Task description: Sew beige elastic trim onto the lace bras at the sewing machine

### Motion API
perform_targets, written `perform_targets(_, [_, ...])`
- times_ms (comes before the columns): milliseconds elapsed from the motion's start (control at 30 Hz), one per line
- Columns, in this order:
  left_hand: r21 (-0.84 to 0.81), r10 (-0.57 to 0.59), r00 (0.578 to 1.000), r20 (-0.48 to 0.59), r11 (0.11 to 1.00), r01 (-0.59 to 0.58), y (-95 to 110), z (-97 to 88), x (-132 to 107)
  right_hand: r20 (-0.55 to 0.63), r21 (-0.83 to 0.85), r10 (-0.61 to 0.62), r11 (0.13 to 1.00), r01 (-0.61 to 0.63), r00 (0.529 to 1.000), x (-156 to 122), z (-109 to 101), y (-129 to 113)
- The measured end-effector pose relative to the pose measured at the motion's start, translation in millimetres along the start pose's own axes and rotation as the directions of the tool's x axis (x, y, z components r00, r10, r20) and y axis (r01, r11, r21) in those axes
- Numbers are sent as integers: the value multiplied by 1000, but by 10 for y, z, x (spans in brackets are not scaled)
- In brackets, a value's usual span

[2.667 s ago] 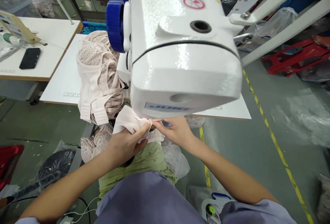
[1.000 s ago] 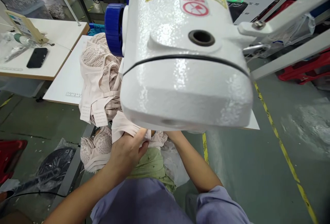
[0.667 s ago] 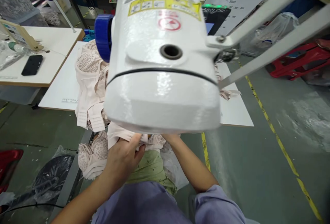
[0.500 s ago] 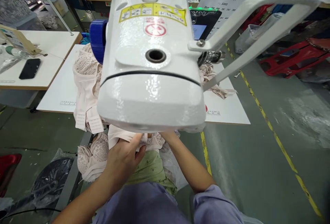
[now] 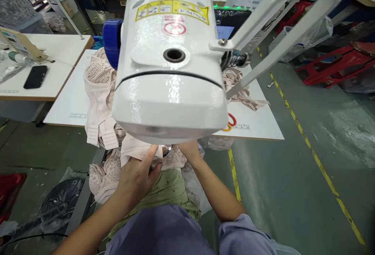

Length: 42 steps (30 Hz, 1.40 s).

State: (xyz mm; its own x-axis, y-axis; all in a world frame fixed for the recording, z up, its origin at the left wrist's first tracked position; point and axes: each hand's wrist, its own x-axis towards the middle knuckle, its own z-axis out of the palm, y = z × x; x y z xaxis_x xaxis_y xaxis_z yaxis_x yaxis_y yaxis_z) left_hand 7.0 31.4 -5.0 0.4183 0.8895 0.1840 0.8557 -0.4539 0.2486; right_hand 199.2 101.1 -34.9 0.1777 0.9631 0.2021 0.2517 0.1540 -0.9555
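The white sewing machine (image 5: 170,71) fills the middle of our view, its head hanging over the near edge of the white tabletop (image 5: 73,94), with a blue handwheel (image 5: 111,38) on its left side. On the tabletop to the left of the machine, a heap of pale lace garments (image 5: 99,87) spills over the near edge. To the right lies a loose tangle of straps (image 5: 238,90). The pale pink piece (image 5: 133,151) we are working on sits just under the near end of the machine head, above our lap, and its far part is hidden beneath the casting. Our left hand (image 5: 137,175) rests on this piece from the near side, its grip closed on the fabric, thumb and fingers pinching a fold and pressing it toward the needle area. Our right hand (image 5: 190,151) reaches in from the right. Only the wrist and the heel of the hand show below the casting, so we cannot tell whether its grip is wide, narrow or holding the cloth. A small glint of metal (image 5: 166,150) shows just beside the left fingertips, probably the foot of the machine. We judge that the step in hand is seating and guiding the fabric edge under that foot. Any further feed would call for both hands to keep the edge flat and aligned, with fingertips kept clear of the metal.
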Motion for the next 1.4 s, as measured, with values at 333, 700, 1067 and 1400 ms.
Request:
perform_targets(333, [-30, -47, 996, -73, 999, 45, 42, 159, -156, 87, 274, 191, 939, -208, 978, -492, -123, 101])
perform_targets(700, [-383, 105, 974, 201, 923, -21, 447, 34, -662, 257, 273, 384, 852, -447, 887, -1137, -310, -163])
perform_targets(1067, [-319, -80, 945, 316, 929, 186, -111, 281, -261, 618, -379, -171, 790, 482, 767, -1049, -28, 149])
perform_targets(1400, [-657, -220, 619, 754, -243, 714, -4, 452, -186, 247, -400, -224, 863, 310, 943, -1071, -37, 213])
